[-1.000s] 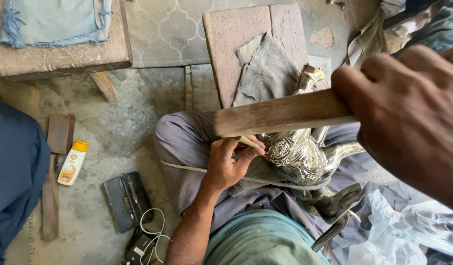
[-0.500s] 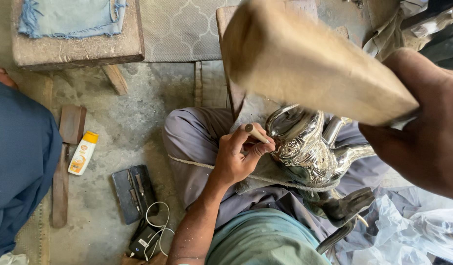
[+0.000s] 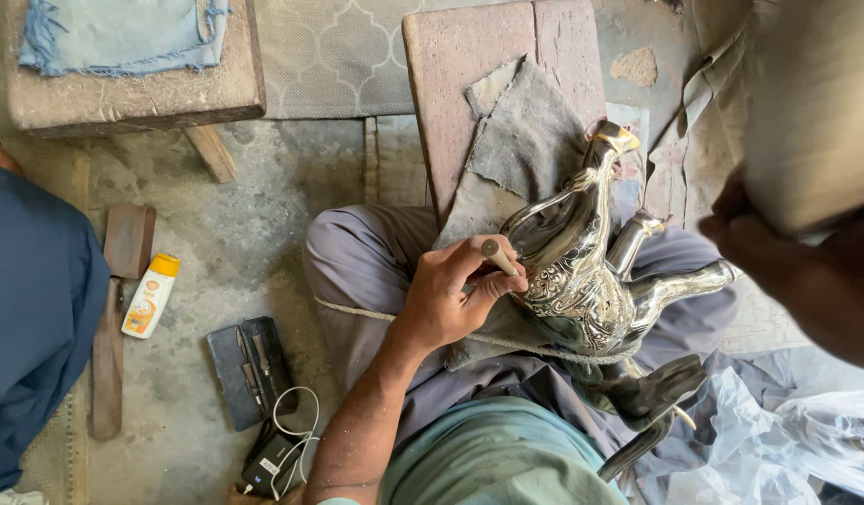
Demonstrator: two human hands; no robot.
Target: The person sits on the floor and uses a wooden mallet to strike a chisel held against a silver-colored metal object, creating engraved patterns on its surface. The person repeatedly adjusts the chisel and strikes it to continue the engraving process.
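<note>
Rough concrete floor [image 3: 245, 215] fills the ground of a workshop seen from above, with a patterned mat [image 3: 329, 56] at its far edge. Landmark: an ornate silver ewer [image 3: 582, 271] lying on its side across the seated person's lap, on a grey cloth [image 3: 530, 140] draped over a reddish wooden block [image 3: 469, 84]. Its long axis runs from the body near the person's waist up and away to the brass-rimmed mouth, which points away from the person toward the block; the spout juts right of the body. Left hand [image 3: 451, 295], just left of the ewer, has its fingers closed around a small round-headed punch [image 3: 497, 257] whose lower end meets the ewer's engraved shoulder. Right hand [image 3: 778, 252], right of the ewer and close to the lens, is dark and blurred; its fingers wrap the handle of a wooden mallet [image 3: 811, 103], whose head is cut off by the frame's upper right corner. A cord [image 3: 544, 344] crosses the lap beneath the ewer. Far left of the ewer lie a tool case [image 3: 250, 369], a charger with white cable [image 3: 278, 449], a yellow-capped bottle [image 3: 150, 297] and a wooden bar [image 3: 109, 355]; a low bench [image 3: 133, 89] carries blue denim [image 3: 123, 33]. Another person's blue sleeve [image 3: 30, 318] is cropped at the left edge. Dark objects below the ewer are hard to identify.
</note>
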